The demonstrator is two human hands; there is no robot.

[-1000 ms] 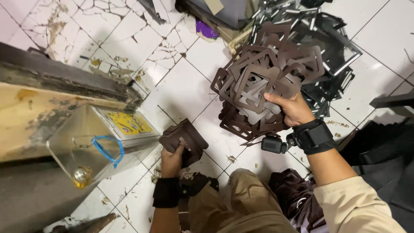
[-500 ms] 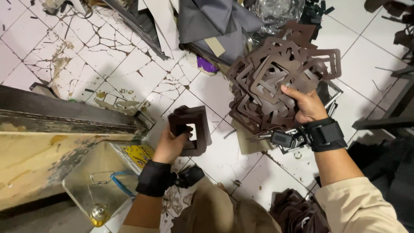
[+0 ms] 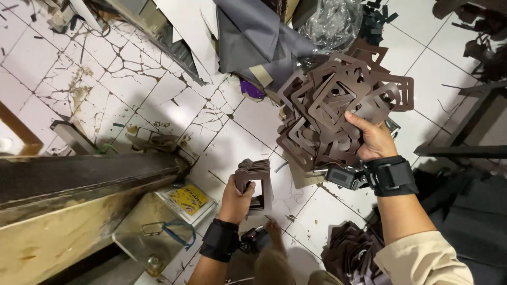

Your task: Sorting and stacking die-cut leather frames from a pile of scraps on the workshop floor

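while my left hand [image 3: 236, 199] is curled tight around a small stack of brown frame cutouts [image 3: 257, 183] above the cracked tile floor [image 3: 158, 105], my right hand [image 3: 374, 138] grips a big tangled bunch of frames [image 3: 330, 113] held higher up.

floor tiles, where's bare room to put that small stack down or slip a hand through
Bare white tile lies between the left hand with its small stack of frames and the grey fabric. More lies upper left, cracked tiles beside the dark beam. It is crowded under the right hand and its big bundle of brown frames.
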